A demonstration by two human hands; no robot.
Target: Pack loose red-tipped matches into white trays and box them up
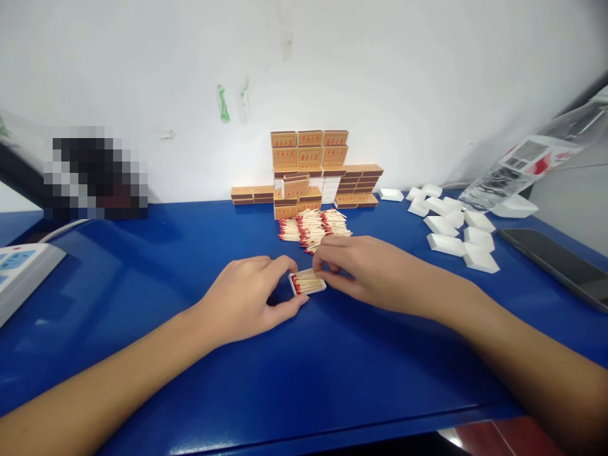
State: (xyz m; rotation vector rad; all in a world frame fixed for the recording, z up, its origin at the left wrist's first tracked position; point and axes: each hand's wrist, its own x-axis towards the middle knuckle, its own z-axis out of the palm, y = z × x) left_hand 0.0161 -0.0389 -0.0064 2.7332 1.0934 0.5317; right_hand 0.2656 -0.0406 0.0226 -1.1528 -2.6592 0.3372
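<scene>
A small white matchbox tray (pixel 317 292) lies on the blue table, with red-headed matches (pixel 306 283) lined up inside it, heads to the left. My left hand (pixel 247 294) steadies the tray, thumb at its near edge and index finger at its far left corner. At the tray's right end, my right hand (pixel 365 269) has thumb and fingers pinched together over the rim; whatever is between them is hidden. Just beyond, a loose heap of matches (pixel 311 228) sits in several bunches, partly behind my right hand.
Orange matchboxes (pixel 310 156) are stacked against the wall. Several white trays (pixel 446 245) lie scattered at the right, near a black phone (pixel 555 259) and a clear plastic bottle (pixel 527 158). At the left edge stands a white device (pixel 28 278).
</scene>
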